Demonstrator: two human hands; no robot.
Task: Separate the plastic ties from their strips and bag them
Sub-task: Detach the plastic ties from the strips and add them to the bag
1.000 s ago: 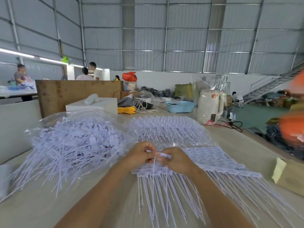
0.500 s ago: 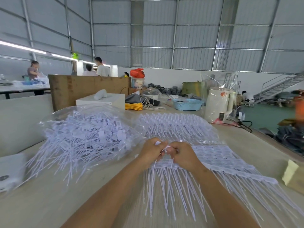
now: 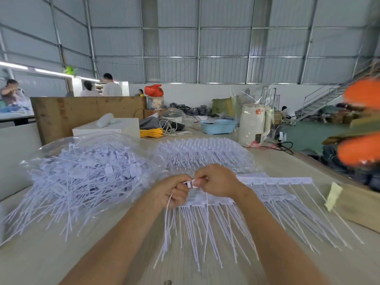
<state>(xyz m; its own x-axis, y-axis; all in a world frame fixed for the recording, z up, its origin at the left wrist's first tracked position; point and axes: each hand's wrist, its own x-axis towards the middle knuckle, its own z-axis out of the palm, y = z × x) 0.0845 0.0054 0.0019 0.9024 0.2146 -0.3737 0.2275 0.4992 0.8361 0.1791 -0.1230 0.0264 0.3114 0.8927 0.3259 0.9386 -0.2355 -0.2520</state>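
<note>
Far left: clear bag [image 3: 67, 153] lying on the table [image 3: 41, 260], stuffed with loose white ties [image 3: 82, 177], tails spilling out of its mouth toward the near edge. Center: left hand [image 3: 174, 192] curled round a small bunch of separated ties, tails hanging down from the fist. Right hand [image 3: 216, 182] just beside it, thumb and fingers pinching a white tie head [image 3: 191, 183] (both hands touch it, raised a little above the strips). Under and right of the hands: tie strips [image 3: 267, 190] flat on the table, tails fanned toward the camera. Behind them a second clear bag of ties [image 3: 205, 153]. Further back right: blue basket [image 3: 218, 126], white kettle [image 3: 254, 124]. Near right edge: cardboard box [image 3: 362, 208].
</note>
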